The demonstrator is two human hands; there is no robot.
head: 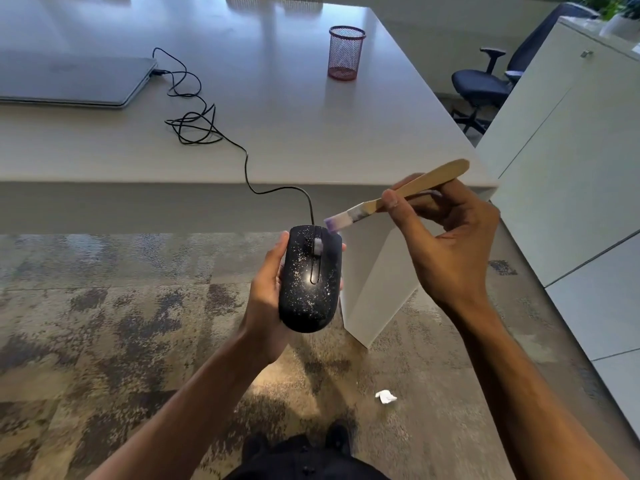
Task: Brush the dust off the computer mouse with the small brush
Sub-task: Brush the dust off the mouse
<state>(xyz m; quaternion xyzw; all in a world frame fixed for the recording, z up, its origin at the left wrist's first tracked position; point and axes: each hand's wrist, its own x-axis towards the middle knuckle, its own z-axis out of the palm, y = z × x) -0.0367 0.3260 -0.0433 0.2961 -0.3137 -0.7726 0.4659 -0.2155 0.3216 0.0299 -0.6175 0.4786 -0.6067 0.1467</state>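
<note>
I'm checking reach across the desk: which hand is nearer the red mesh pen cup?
Right. The right hand, holding the brush, is off the desk's near corner, roughly below the pen cup. The left hand, gripping the mouse, is lower and farther left.

1. Left hand (266, 292) cradling dust-speckled black mouse (310, 278) above carpet (104, 323).
2. Right hand (446, 244) pinching wooden brush (398, 195), bristles at mouse's far right edge.
3. Cable (194, 123) trailing across desk (311, 133) to closed laptop (69, 79), far left.
</note>
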